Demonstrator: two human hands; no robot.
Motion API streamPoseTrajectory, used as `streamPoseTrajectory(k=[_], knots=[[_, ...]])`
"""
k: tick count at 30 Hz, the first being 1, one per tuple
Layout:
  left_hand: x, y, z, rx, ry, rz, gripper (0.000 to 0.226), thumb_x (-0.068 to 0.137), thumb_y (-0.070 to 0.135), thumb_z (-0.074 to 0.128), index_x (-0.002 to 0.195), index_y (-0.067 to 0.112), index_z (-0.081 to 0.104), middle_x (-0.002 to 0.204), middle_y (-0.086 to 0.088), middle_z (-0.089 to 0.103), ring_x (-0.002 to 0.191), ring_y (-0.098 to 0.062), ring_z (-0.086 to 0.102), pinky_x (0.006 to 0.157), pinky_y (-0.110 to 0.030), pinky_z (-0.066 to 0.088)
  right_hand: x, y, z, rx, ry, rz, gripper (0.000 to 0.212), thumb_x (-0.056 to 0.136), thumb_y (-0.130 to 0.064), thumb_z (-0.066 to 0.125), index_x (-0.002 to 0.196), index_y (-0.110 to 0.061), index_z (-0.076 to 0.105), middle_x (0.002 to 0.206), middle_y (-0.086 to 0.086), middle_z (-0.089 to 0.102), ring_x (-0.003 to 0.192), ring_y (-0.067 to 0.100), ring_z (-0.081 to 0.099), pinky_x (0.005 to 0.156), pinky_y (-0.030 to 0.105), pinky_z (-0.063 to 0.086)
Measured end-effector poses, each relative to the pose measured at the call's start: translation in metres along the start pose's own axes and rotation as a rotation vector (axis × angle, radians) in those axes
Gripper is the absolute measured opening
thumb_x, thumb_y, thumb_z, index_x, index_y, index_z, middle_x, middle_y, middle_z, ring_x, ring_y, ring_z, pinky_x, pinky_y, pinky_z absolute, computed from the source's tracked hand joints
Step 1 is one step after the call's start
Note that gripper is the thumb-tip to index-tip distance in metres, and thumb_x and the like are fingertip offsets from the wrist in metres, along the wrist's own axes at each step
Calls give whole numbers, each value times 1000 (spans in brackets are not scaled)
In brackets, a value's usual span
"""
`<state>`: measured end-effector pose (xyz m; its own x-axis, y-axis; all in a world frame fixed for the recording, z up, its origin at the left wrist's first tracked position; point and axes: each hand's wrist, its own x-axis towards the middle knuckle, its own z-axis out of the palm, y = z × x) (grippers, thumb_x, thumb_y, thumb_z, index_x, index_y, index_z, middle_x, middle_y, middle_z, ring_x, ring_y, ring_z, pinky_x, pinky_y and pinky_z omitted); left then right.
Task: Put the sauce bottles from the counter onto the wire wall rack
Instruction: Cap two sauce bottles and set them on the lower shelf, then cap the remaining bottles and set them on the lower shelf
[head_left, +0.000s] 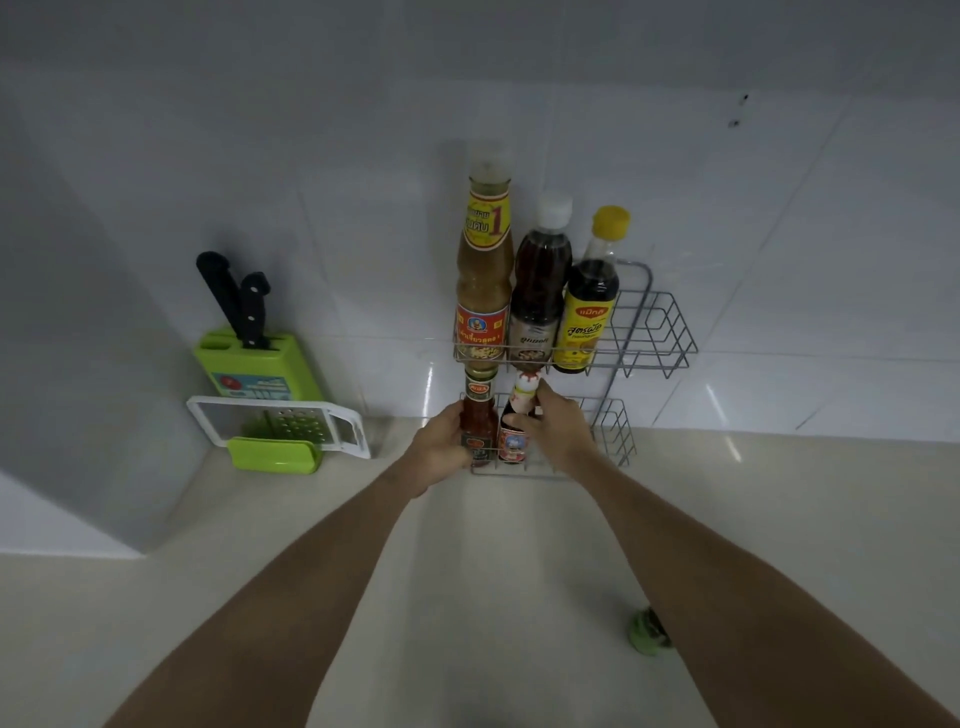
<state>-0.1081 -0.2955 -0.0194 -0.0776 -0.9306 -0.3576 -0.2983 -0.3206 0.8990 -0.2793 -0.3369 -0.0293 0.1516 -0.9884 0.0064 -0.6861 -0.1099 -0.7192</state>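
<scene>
Five sauce bottles stand in the wire rack (649, 332): three tall ones (537, 291) on the upper tier, two small below. The left hand (439, 447) wraps the chili bottle (478, 415) (green-capped); the right hand (558, 423) pinches the white-topped bottle (519, 410).
</scene>
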Motion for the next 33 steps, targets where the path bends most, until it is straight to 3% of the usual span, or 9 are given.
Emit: streamPoseTrajectory(k=[3,8,11,14,17,20,23,29,33], knots=[[0,-2,0,39,4,0,84,67,-19,57,141,18,42,127,2,60,119,-18,56,99,-38,47,2,3,7,-23,-49,36,43,88,-31,67,121,-9,50,112,11,68,101,30,63,73,32,45],[-2,-2,-2,59,-24,8,90,67,-19,57,144,23,37,121,4,60,119,-20,55,98,-36,47,0,3,12,-30,-90,93,40,94,-28,58,123,-4,44,116,19,65,106,38,60,72,32,41],[-5,-2,3,87,-8,14,89,69,-17,58,146,23,34,125,5,56,124,-20,51,96,-34,47,-8,3,13,8,-130,129,49,94,-23,58,134,-5,36,130,18,59,116,37,56,84,34,43],[-14,-2,10,81,33,9,85,78,-14,57,149,18,25,130,5,46,120,-9,42,90,-23,36,-19,3,16,32,-65,70,54,93,-15,57,140,-6,30,127,19,60,108,36,62,83,37,50],[-23,-11,14,115,134,20,80,82,-4,58,150,20,25,149,-4,40,136,-21,38,95,-22,31,-32,1,11,32,55,-20,50,91,-4,54,138,-7,36,122,18,61,107,34,60,81,32,47],[-37,-25,17,116,195,58,72,82,-5,55,145,22,36,148,-1,43,137,-20,39,98,-20,30,-52,2,-4,-2,126,-97,47,92,1,52,137,-8,42,129,15,58,117,30,55,90,30,42],[-60,-42,26,119,141,96,68,78,-7,54,139,23,47,145,1,48,136,-17,42,103,-22,32,-76,8,-24,-15,174,-143,48,89,4,52,134,-10,47,134,12,56,125,28,50,100,34,41],[-130,-77,62,215,-83,166,66,75,-11,53,130,25,56,138,4,55,133,-10,45,108,-22,34,-171,35,-44,-8,344,-285,42,77,16,51,109,-7,64,109,9,65,97,21,63,87,30,52],[-183,-103,95,310,-318,186,74,70,-8,55,135,26,52,141,10,49,134,-3,41,100,-3,30,-252,77,-28,-103,254,-312,37,70,16,57,96,-7,69,100,7,68,88,17,63,78,25,52]])
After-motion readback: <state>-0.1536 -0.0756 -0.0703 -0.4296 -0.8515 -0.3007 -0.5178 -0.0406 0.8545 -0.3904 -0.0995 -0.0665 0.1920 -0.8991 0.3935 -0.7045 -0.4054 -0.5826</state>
